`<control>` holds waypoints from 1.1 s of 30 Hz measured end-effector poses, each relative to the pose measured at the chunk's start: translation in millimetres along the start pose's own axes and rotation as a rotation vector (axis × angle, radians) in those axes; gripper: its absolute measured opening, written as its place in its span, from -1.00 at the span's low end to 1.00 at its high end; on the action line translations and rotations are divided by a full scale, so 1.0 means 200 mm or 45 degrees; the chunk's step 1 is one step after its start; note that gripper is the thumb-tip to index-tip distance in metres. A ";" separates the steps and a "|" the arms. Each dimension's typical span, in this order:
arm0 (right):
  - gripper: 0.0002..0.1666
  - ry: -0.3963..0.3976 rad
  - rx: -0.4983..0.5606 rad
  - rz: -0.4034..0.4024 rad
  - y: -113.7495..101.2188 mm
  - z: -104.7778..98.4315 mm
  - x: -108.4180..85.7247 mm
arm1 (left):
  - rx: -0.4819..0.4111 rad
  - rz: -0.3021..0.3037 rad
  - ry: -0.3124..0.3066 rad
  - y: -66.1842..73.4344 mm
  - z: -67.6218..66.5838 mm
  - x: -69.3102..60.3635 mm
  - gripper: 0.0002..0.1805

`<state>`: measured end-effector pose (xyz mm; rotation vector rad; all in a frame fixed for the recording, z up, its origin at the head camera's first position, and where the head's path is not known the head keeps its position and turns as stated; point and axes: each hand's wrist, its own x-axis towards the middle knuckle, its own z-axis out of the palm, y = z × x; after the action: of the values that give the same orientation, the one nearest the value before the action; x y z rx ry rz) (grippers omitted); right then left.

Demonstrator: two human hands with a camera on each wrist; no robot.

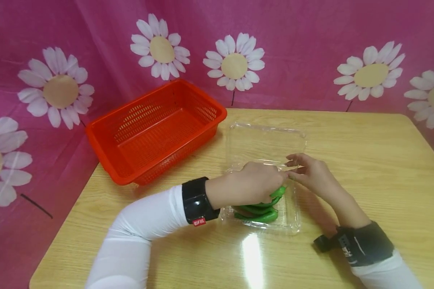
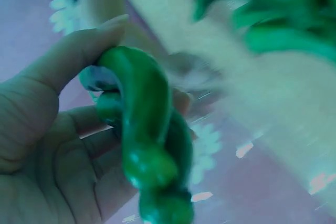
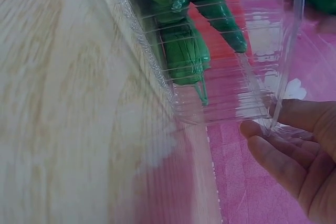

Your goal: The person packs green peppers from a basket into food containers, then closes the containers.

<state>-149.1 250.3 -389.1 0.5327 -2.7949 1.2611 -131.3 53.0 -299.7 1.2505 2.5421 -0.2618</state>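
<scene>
A clear plastic clamshell box point(image 1: 292, 229) lies on the table with its lid point(image 1: 265, 142) folded back toward the wall. Several green peppers point(image 1: 260, 216) lie in its base, seen through the ribbed wall in the right wrist view. Over the box is my left hand point(image 1: 258, 182); in the left wrist view it holds green peppers point(image 2: 144, 114), curved and glossy, between thumb and fingers. At the far right corner my right hand point(image 1: 312, 174) pinches the box's rim point(image 3: 278, 111) between thumb and fingers. The left hand hides part of the base in the head view.
A red perforated plastic basket point(image 1: 155, 128) stands at the back left of the wooden table point(image 1: 365, 168). Behind the table hangs a pink cloth point(image 1: 293, 48) with white flowers. Both wrists wear black bands.
</scene>
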 end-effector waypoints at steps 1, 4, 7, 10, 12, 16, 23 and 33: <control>-0.49 -0.006 0.003 0.002 0.00 0.00 0.00 | -0.010 0.008 -0.006 0.00 0.02 0.01 -0.56; -0.47 -0.020 0.004 0.017 0.00 0.00 0.01 | -0.052 0.020 -0.033 -0.01 0.08 0.04 -0.62; -0.46 -0.022 -0.006 0.023 0.00 0.00 0.01 | -0.081 0.050 -0.031 -0.01 0.14 0.06 -0.79; -0.46 -0.020 -0.004 0.019 0.00 0.00 0.02 | -0.065 0.085 -0.008 -0.01 0.19 0.07 -0.78; -0.46 -0.019 0.000 0.017 0.00 0.00 0.01 | -0.038 0.102 -0.007 -0.01 0.21 0.08 -0.73; -0.48 -0.012 0.004 0.013 0.00 0.00 0.01 | -0.018 0.117 -0.013 -0.02 0.23 0.09 -0.56; -0.51 -0.013 0.000 0.019 0.01 0.01 0.01 | -0.112 0.163 -0.003 -0.04 0.24 0.08 -0.62; -0.49 0.007 -0.053 0.002 0.00 0.00 0.01 | -0.262 0.067 0.041 -0.11 0.23 0.05 -0.38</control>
<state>-151.4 250.1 -388.6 0.5241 -2.8104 1.2001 -145.2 34.0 -344.7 1.2480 2.4843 0.0315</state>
